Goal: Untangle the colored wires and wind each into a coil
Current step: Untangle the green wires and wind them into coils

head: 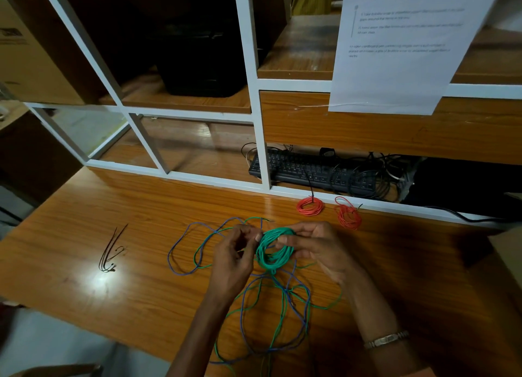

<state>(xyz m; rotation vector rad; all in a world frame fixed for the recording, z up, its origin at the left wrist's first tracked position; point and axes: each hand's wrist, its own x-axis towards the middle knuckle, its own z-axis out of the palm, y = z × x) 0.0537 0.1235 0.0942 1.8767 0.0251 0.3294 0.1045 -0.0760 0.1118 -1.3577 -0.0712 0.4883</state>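
Right now the green coil (273, 249) hangs upright between both hands above the table (113, 292); right hand (316, 249) fingers clamp it, left hand (236, 252) pinches the loose strand beside it.

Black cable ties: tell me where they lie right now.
In the head view the black cable ties lie in a loose bunch on the wooden table, well to the left of the left hand and the blue wire loops.
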